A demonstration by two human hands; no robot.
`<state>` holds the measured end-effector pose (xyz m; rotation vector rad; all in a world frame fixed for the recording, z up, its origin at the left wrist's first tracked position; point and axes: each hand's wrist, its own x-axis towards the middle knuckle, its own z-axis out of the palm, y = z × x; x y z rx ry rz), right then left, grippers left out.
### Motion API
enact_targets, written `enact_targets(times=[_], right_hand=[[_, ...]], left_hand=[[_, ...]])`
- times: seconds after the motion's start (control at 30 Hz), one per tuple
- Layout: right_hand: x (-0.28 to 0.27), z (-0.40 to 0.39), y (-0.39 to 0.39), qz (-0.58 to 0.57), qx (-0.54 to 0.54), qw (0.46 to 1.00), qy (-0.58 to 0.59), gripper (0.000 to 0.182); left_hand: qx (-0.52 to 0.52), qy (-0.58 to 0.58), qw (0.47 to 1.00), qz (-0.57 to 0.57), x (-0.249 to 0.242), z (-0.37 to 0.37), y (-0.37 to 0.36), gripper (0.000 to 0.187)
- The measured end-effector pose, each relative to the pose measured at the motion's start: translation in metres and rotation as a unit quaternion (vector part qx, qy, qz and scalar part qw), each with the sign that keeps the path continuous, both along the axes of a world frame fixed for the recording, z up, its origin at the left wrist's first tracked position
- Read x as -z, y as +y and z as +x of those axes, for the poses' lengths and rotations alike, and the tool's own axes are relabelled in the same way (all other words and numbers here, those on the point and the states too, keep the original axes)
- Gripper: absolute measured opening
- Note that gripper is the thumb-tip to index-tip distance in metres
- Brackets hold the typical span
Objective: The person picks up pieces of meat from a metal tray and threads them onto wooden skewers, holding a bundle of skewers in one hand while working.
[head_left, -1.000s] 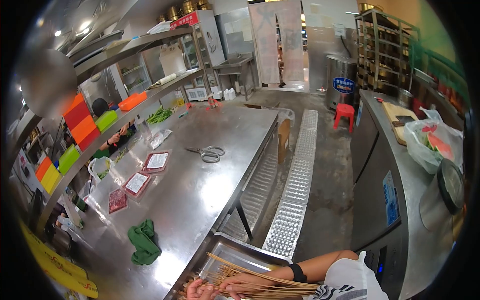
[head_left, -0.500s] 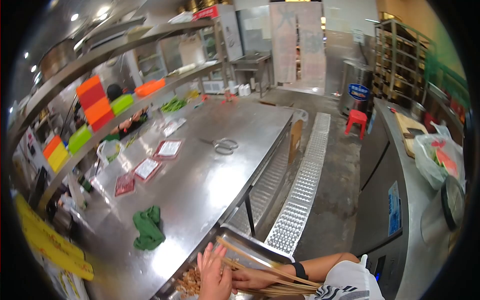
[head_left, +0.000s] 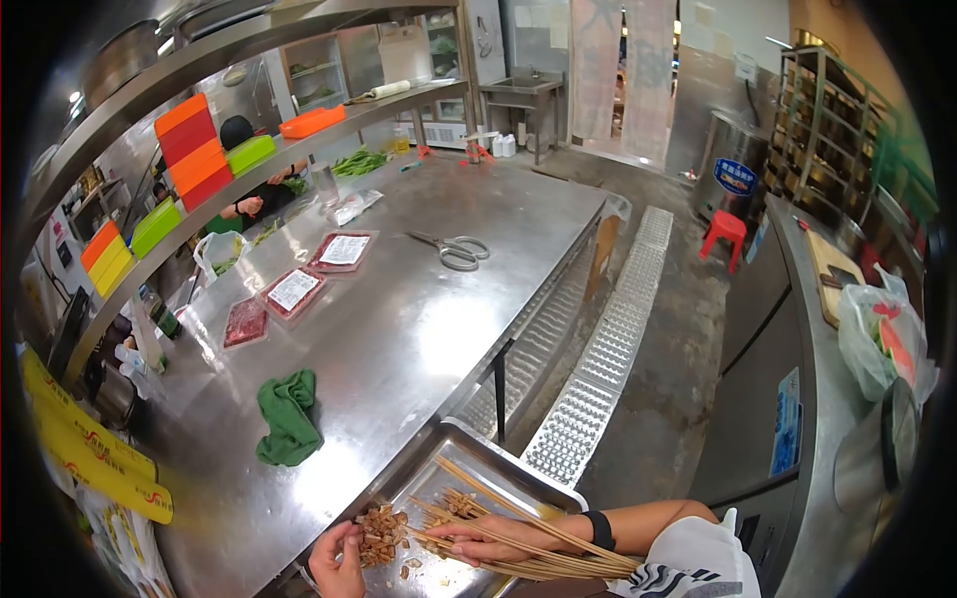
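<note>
My right hand (head_left: 496,538) is closed around a bundle of long wooden skewers (head_left: 588,560), their ends fanning to the left over a metal tray (head_left: 488,446). Small brown pieces, which look like meat, are on several of the skewer tips (head_left: 454,503). At the tray's left side lies a heap of loose brown pieces (head_left: 381,536). My left hand (head_left: 337,563) is at the heap's left edge, thumb and fingertips drawn together; whatever is between them is too small to make out.
On the steel table (head_left: 399,369) lie a green cloth (head_left: 289,419), scissors (head_left: 454,249) and red packaged meat (head_left: 294,291). A shelf (head_left: 299,140) with coloured boxes runs along the left. Another person's hand (head_left: 249,206) shows behind it. A counter (head_left: 797,289) stands at right.
My left hand has moved left and down, away from my right hand and the skewers to the heap. The skewer tips and loose pieces are now uncovered. The view has shifted slightly.
</note>
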<state>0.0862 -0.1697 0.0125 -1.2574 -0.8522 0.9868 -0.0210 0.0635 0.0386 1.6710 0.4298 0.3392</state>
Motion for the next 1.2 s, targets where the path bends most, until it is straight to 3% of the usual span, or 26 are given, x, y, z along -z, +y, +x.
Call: enact_targets(times=[0.07,0.1,0.17,0.27,0.57,0.8,1.03,1.13,1.2], right_hand=[[-0.006,-0.001,-0.001,0.001,0.007,1.000,0.013,0.047],[-0.008,-0.002,-0.001,0.001,0.010,1.000,0.025,0.047],[-0.006,0.001,-0.002,-0.011,-0.012,1.000,0.021,0.048],[0.001,0.002,-0.002,-0.007,-0.035,0.999,0.008,0.049],[0.007,0.000,-0.001,0.039,-0.002,0.999,-0.032,0.046],[-0.002,0.001,-0.002,-0.001,-0.010,1.000,-0.011,0.045],[-0.003,-0.001,0.000,-0.001,0.008,1.000,0.015,0.045],[-0.004,0.000,-0.001,-0.017,0.016,1.000,-0.002,0.044],[-0.008,0.002,-0.003,-0.028,0.002,0.999,-0.016,0.043]], left_hand=[[0.032,0.076,0.975,0.204,0.008,-0.009,0.008,0.025],[0.038,0.076,0.975,0.207,0.007,-0.011,0.005,0.025],[0.068,0.175,0.908,0.374,0.000,-0.016,-0.008,0.029],[0.083,0.192,0.863,0.460,-0.002,-0.014,-0.021,0.033],[0.081,0.150,0.886,0.430,0.015,-0.016,-0.016,0.022],[0.074,0.076,0.883,0.458,0.016,-0.022,-0.016,0.023],[0.059,0.104,0.891,0.438,0.024,-0.025,-0.013,0.020],[0.077,0.173,0.888,0.419,0.008,-0.018,-0.016,0.018],[0.030,0.222,0.943,0.245,-0.001,-0.016,-0.019,0.017]])
